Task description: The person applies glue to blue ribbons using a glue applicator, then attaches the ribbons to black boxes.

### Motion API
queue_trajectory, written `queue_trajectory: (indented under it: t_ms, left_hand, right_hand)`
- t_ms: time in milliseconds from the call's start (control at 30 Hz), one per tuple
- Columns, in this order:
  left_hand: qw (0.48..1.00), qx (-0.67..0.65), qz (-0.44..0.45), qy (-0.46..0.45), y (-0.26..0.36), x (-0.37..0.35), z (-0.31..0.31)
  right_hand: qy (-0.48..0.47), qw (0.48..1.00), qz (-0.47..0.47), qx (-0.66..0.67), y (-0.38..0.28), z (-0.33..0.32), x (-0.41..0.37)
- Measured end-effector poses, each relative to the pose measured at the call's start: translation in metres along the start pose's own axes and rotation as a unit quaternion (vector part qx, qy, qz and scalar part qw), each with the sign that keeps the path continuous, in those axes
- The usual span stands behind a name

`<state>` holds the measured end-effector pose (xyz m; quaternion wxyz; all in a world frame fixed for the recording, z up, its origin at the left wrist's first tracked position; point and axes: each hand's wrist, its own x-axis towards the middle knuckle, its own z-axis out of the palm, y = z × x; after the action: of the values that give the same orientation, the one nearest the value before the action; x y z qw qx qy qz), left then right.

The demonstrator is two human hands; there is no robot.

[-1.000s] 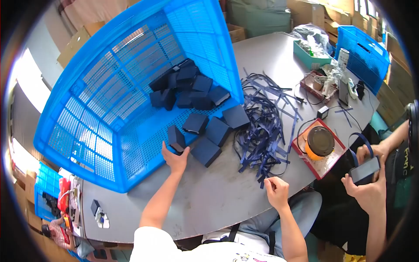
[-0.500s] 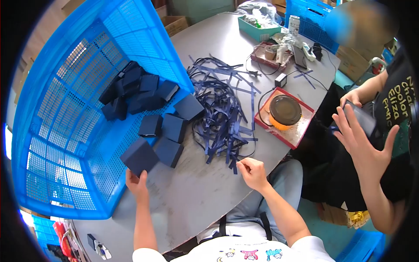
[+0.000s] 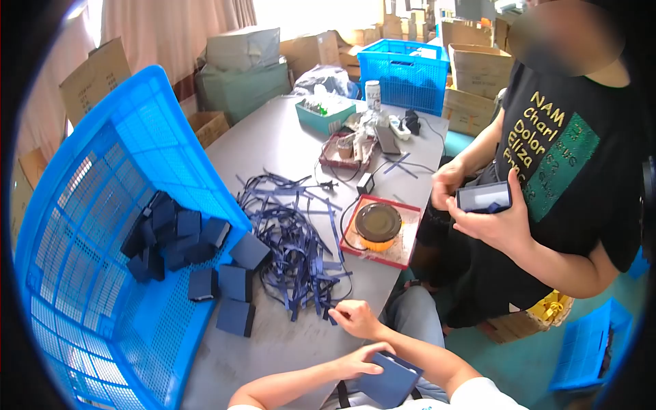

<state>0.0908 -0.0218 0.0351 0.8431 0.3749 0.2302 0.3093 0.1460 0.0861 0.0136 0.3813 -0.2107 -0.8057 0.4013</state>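
Note:
My left hand (image 3: 361, 362) grips a dark blue box (image 3: 391, 380) by its upper edge, low in front of my body. Just above it, my right hand (image 3: 357, 319) is closed with its fingertips pinched at the end of a navy ribbon strip (image 3: 333, 309). That strip lies at the near edge of a tangled heap of navy ribbons (image 3: 294, 253) on the table. Several dark blue boxes (image 3: 236, 317) rest left of the heap, and more of them (image 3: 164, 232) are piled inside a tipped blue plastic crate (image 3: 147, 342).
A round dark-topped pot (image 3: 378, 223) stands in a red-rimmed tray (image 3: 410, 254). Behind it are a small red tray (image 3: 328, 158), a green bin (image 3: 328, 123) and a can (image 3: 372, 96). At the right, a co-worker holds an open box (image 3: 484, 198).
My left hand has brought one box from beside the crate to in front of my body. The view has tilted up and right. The co-worker's hands have come together around an open box.

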Motion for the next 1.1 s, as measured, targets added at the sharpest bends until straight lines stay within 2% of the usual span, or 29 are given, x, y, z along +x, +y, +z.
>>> queue_trajectory:
  t_ms: [100, 200, 233, 267, 333, 367, 500, 567, 733, 800, 1000, 1100]
  left_hand:
    - [0.998, 0.009, -0.018, -0.053, -0.005, 0.020, -0.005]
    - [0.998, 0.064, -0.007, -0.003, -0.022, 0.022, -0.015]
    - [0.992, 0.126, -0.002, -0.025, -0.033, 0.024, -0.028]
    - [0.992, 0.123, -0.001, -0.025, -0.027, 0.024, -0.028]
    - [0.990, 0.103, -0.074, -0.059, -0.016, 0.020, -0.026]
    - [0.989, 0.103, -0.034, -0.102, -0.015, 0.024, -0.026]
    - [0.985, 0.144, -0.030, -0.089, -0.014, 0.023, -0.024]
    - [0.984, 0.148, -0.020, -0.094, -0.011, 0.023, -0.023]
    - [0.988, 0.127, -0.013, -0.092, -0.008, 0.023, -0.020]
    - [0.985, 0.157, -0.016, -0.062, -0.003, 0.021, -0.018]
    - [0.982, 0.161, -0.020, -0.092, 0.005, 0.022, -0.016]
    - [0.986, 0.148, -0.031, -0.070, -0.002, 0.021, -0.018]
  right_hand:
    - [-0.008, 0.999, -0.022, -0.023, 0.001, 0.001, 0.000]
    - [0.000, 0.999, -0.032, -0.034, 0.003, 0.003, -0.001]
    - [-0.012, 0.998, -0.026, -0.054, 0.003, 0.002, -0.001]
    - [-0.014, 0.998, -0.025, -0.054, 0.004, 0.002, -0.001]
    - [-0.006, 0.994, -0.057, -0.090, 0.003, 0.005, -0.002]
    - [-0.009, 0.994, -0.059, -0.088, 0.003, 0.006, 0.000]
    - [-0.002, 0.996, -0.050, -0.073, 0.001, 0.007, -0.002]
    - [-0.028, 0.996, -0.024, -0.081, 0.000, 0.004, -0.001]
    - [-0.023, 0.997, -0.021, -0.070, -0.003, 0.004, 0.003]
    - [-0.019, 0.998, -0.020, -0.056, -0.004, 0.003, 0.003]
    - [-0.028, 0.999, -0.008, -0.035, -0.006, 0.000, 0.004]
    - [-0.018, 0.999, -0.019, -0.034, -0.005, 0.000, 0.004]
